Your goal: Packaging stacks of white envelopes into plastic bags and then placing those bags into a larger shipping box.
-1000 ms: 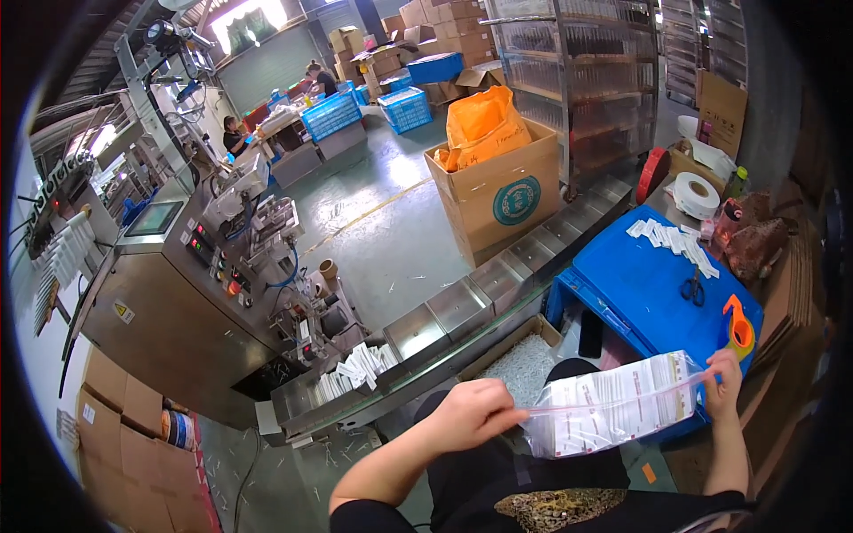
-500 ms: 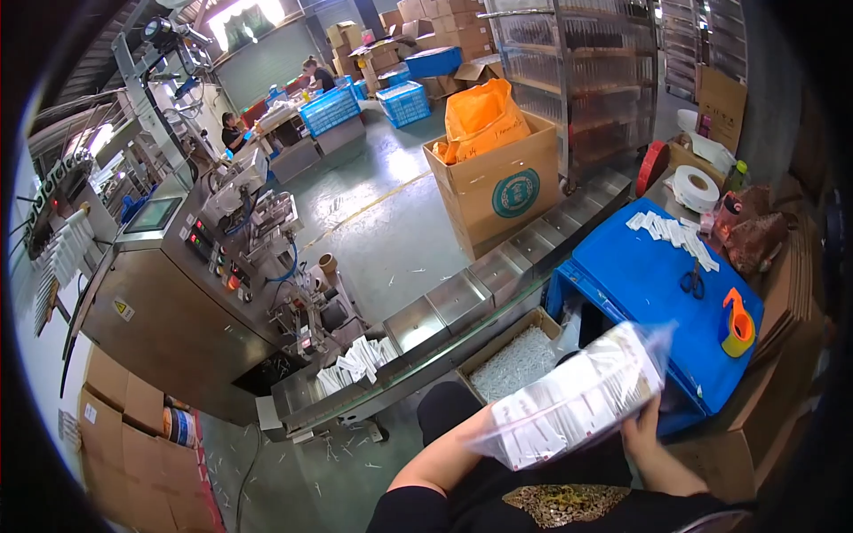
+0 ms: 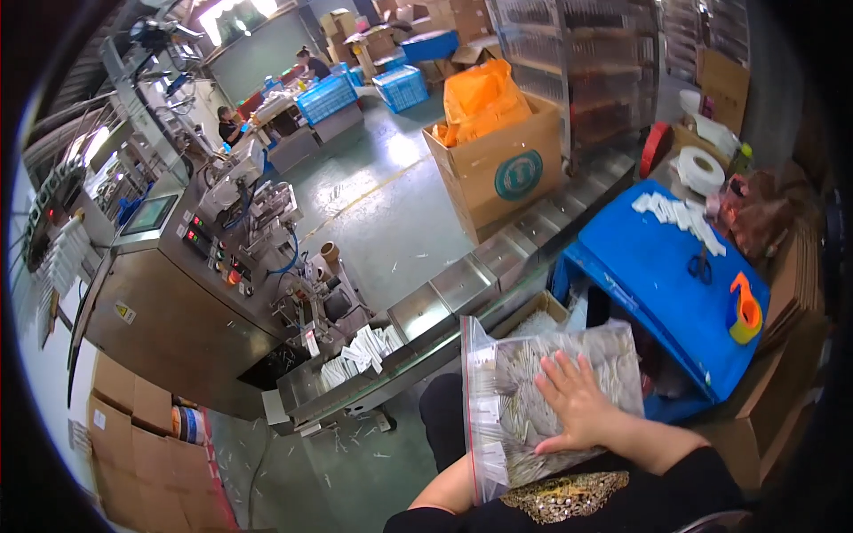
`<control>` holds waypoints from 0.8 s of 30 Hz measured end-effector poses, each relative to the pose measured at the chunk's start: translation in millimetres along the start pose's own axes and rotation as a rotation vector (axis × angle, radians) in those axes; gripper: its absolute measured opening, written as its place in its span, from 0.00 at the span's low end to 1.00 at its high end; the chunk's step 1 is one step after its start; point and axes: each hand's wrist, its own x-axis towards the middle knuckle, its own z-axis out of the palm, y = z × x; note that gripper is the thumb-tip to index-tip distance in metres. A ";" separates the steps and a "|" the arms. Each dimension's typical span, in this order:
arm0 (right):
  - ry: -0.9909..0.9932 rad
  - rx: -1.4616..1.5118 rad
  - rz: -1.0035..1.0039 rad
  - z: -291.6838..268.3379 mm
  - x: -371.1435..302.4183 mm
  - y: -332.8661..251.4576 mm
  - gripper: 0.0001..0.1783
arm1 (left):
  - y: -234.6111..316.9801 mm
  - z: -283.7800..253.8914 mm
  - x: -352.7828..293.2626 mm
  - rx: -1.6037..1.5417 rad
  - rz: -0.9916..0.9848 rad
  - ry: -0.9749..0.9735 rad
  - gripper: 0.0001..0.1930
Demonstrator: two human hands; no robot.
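Note:
A clear zip-lock bag, packed with many slim white and greyish packets, rests over my lap with its red-lined zip edge on the left. My right hand lies flat on top of the bag, fingers spread. My left forearm runs under the bag's left end, and the hand and fingers there are hidden beneath it. Just beyond the bag, a cardboard box of small clear pieces is partly covered.
A steel conveyor crosses ahead, with a pile of white packets at its left end by a machine. To the right, a blue surface carries loose packets, scissors and a tape dispenser.
The bag has turned over from a tilted position to lie flatter, its zip edge now at the left. My right hand has moved from its right side onto its top.

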 end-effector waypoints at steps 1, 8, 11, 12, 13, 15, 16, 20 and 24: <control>-0.025 0.010 0.024 -9.7 3.5 -2.6 0.63 | 2.9 -5.7 -4.1 0.023 -0.017 -0.013 0.27; -0.039 0.074 0.006 -53.4 26.4 18.9 0.59 | 34.3 -49.3 25.8 0.096 -0.220 -0.325 0.29; -0.033 0.088 0.041 -12.1 1.2 19.9 0.57 | 32.6 -7.7 36.6 0.144 -0.220 -0.466 0.30; -0.022 0.129 -0.007 4.7 -4.8 13.6 0.57 | 33.2 -3.6 36.6 0.165 -0.211 -0.489 0.30; 0.018 0.111 0.009 14.9 -9.1 7.0 0.57 | 34.3 -0.2 38.3 0.186 -0.199 -0.508 0.30; 0.036 0.103 0.087 13.3 -14.1 3.9 0.57 | 36.8 12.3 39.3 0.217 -0.176 -0.555 0.31; 0.051 0.089 0.125 10.7 -14.4 3.2 0.57 | 38.2 18.1 41.0 0.233 -0.161 -0.574 0.31; 0.114 0.126 0.080 20.4 -11.9 11.5 0.56 | 42.6 23.2 48.7 0.318 -0.125 -0.574 0.32; 0.147 0.202 0.256 17.2 -32.7 74.7 0.50 | 41.8 18.7 76.0 0.387 -0.106 -0.547 0.33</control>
